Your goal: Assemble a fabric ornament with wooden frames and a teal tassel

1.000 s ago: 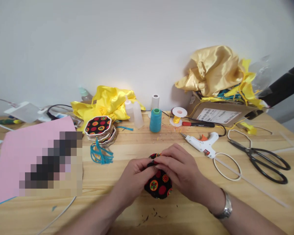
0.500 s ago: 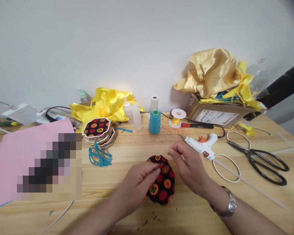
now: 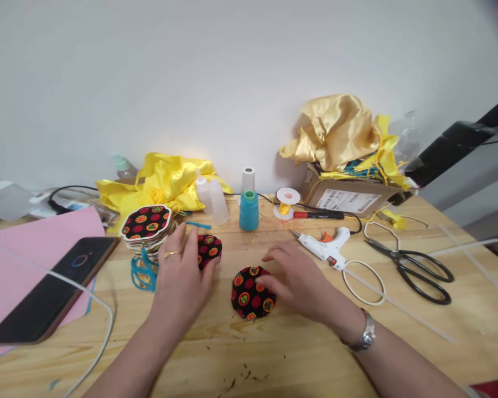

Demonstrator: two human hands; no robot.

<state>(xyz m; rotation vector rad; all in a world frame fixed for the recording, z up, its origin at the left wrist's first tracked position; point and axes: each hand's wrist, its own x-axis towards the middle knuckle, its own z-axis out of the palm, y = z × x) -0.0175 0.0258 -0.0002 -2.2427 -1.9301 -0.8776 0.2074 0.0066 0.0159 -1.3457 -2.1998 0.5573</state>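
Cardboard box (image 3: 312, 189), one, right of blue thread cone (image 3: 249, 214) — white label (image 3: 348, 201), print too small to read. Left hand (image 3: 180, 271), nearer than cone and left of it: back up, fingers spread, thumb parted, over one patterned disc (image 3: 208, 251); contact partly hidden. Right hand (image 3: 292, 279), nearer than cone and right of it: fingers bent, thumb parted from forefinger — thumb tip over edge of second patterned disc (image 3: 250, 298), this one directly in front of cone. Grip on either disc: cannot tell.
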